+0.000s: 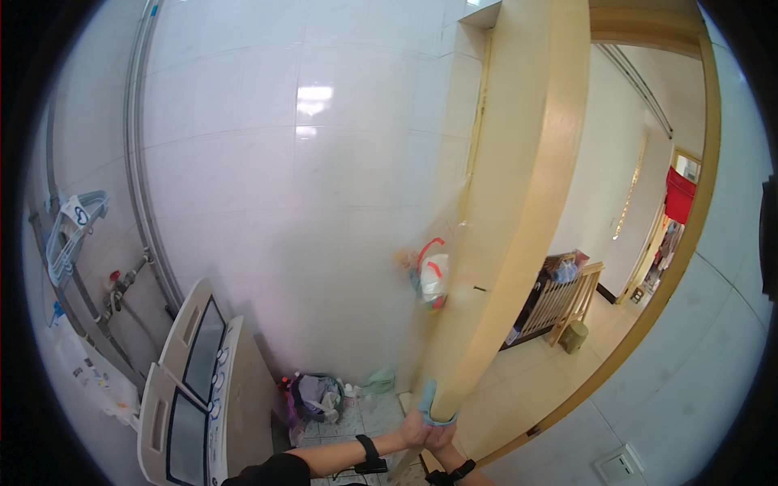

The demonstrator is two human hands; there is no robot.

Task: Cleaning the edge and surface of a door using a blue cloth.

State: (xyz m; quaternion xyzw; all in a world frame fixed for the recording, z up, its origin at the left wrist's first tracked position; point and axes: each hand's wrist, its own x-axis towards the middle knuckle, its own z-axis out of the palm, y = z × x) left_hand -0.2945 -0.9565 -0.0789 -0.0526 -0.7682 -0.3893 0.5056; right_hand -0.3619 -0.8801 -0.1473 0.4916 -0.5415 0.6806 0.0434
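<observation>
A light-blue cloth [428, 395] is folded around the free edge of a pale yellow door [523, 200], low in the view. My left hand [414, 430] presses the cloth from the left side of the door. Close against it, my right hand [442, 436] grips the cloth at the right. The two hands meet at the door's edge, and their fingers are partly hidden. Black straps circle both wrists. On the door's left face is a small dark slot [480, 288], and plastic bags [434, 276] hang beside that face.
At the left stands a twin-tub washing machine [252, 364]. A basket of clothes [319, 395] sits on the tiled floor near a green cloth [378, 381]. Pipes and hangers [76, 231] line the left wall. Through the doorway are a wooden rack [550, 304] and a stool [573, 337].
</observation>
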